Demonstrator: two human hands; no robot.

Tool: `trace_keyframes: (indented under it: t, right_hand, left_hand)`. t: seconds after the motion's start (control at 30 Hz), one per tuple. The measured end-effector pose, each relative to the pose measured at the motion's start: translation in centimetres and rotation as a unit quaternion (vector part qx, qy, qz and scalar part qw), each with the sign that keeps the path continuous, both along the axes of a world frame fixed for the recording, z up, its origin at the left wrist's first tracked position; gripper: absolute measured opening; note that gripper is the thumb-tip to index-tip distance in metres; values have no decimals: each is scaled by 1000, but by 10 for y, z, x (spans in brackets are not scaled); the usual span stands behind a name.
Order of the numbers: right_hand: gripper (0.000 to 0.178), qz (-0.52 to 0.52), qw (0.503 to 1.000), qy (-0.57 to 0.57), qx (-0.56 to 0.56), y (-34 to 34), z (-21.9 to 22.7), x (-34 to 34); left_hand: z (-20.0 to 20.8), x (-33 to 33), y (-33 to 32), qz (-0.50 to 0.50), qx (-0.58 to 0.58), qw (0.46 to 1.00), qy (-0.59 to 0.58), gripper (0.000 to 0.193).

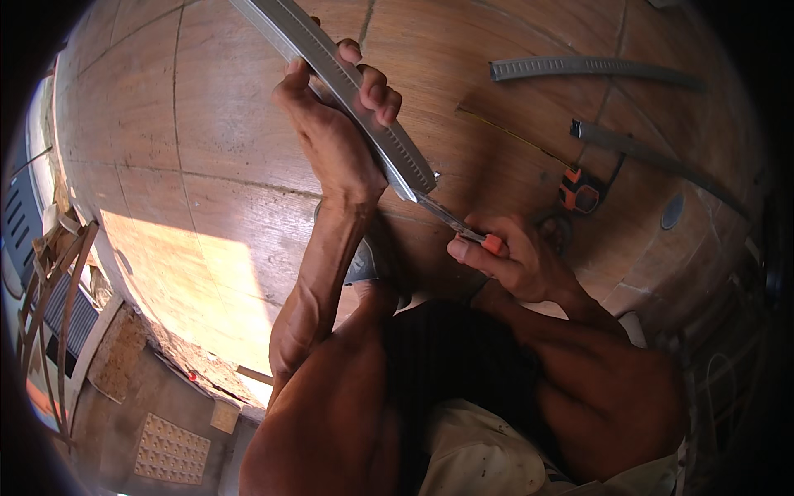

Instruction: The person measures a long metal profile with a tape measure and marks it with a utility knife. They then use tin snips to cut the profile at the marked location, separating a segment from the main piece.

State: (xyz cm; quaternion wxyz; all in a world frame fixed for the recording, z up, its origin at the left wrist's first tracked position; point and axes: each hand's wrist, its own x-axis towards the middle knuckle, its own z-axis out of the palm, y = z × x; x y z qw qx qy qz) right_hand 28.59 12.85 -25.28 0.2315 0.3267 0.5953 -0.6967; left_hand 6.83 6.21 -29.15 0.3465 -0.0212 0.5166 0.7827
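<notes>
A long grey metal channel [356, 99] with a ribbed face slants from the top of the view down toward the middle. My left hand [335, 124] is wrapped round it, thumb on one side and fingers over the other. At its lower end, the jaws of a pair of tin snips [456, 223] meet the metal edge. The snips' orange-red grip shows in my right hand [513, 258], which is closed around it. Most of the handles are hidden by the fingers. A small bright bit stands at the channel's end, too small to make out.
On the tiled floor [240, 99] to the right lie two more metal channel pieces, one farther [595, 69] and one nearer [653, 157]. Beside them sits an orange and black tape measure [579, 192], its yellow blade pulled out. Sunlight falls at the left, near a raised floor edge.
</notes>
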Motion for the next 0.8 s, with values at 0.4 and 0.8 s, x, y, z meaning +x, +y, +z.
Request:
trace_keyframes:
  t: [0.4, 0.8]
  right_hand:
    - [45, -9, 999, 14, -32, 2, 4, -3]
    - [44, 0, 999, 35, -2, 2, -1, -4]
  left_hand:
    - [-11, -5, -8, -28, 59, 998, 8, 55]
    - [-14, -2, -8, -29, 38, 999, -4, 59]
